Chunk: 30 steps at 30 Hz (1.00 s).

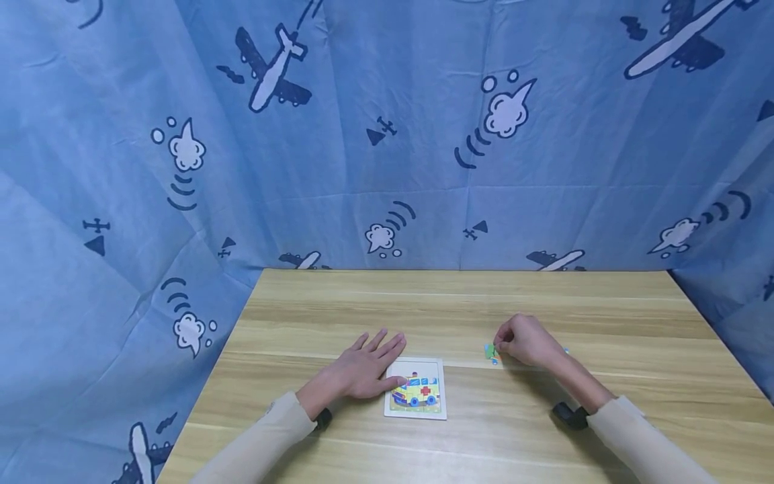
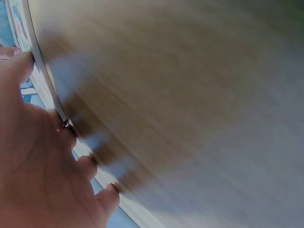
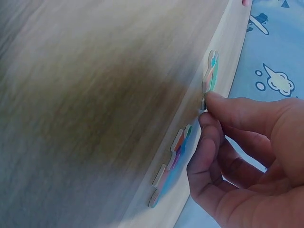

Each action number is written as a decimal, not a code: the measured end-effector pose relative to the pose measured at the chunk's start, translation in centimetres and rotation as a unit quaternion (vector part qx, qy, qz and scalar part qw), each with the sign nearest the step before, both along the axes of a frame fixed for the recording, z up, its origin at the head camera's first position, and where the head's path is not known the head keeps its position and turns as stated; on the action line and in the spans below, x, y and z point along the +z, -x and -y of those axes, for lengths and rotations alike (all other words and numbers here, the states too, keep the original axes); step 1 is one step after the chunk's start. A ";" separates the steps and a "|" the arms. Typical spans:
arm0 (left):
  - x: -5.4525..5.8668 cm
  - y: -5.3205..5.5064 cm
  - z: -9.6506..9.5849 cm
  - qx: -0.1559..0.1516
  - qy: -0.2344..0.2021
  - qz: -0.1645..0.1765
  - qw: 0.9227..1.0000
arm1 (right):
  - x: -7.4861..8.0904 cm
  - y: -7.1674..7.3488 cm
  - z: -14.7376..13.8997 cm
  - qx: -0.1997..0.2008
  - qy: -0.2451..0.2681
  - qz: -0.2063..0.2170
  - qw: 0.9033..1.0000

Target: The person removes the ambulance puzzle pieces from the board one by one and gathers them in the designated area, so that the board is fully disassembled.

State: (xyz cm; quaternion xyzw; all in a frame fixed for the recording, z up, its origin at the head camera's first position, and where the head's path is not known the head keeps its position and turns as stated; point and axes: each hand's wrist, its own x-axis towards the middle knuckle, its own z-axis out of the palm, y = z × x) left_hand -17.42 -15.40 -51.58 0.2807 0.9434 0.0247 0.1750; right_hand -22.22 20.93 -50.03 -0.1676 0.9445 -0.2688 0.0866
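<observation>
A square puzzle board with a white rim lies on the table, showing a yellow ambulance picture with a red cross. My left hand lies spread along its left side, the thumb over the picture and the other fingers on the tabletop. To the right of the board, my right hand pinches the edge of a green jigsaw puzzle piece between thumb and fingertips. In the right wrist view, another jigsaw piece, with blue and purple on it, lies below the pinching fingers.
The wood-grain table reaches back to a blue curtain printed with airplanes and clouds. A bit of another blue piece shows just beyond my right wrist. Dark bands sit on both wrists.
</observation>
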 end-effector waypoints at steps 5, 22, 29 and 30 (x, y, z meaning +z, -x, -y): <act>0.1 0.0 -0.1 -0.001 -0.001 0.002 1.000 | -0.1 -0.1 -0.1 -0.001 -0.002 0.001 1.000; 0.6 0.0 -1.2 -0.015 -0.003 0.008 1.000 | 2.3 -1.9 3.2 0.040 0.048 -0.019 0.998; 0.5 -1.2 -2.2 -0.060 -0.016 -0.015 0.998 | 1.8 -3.3 5.0 0.093 0.100 -0.013 0.991; 0.5 -1.4 -2.3 -0.063 -0.017 -0.017 0.998 | 1.6 -3.5 5.3 0.100 0.105 -0.013 0.989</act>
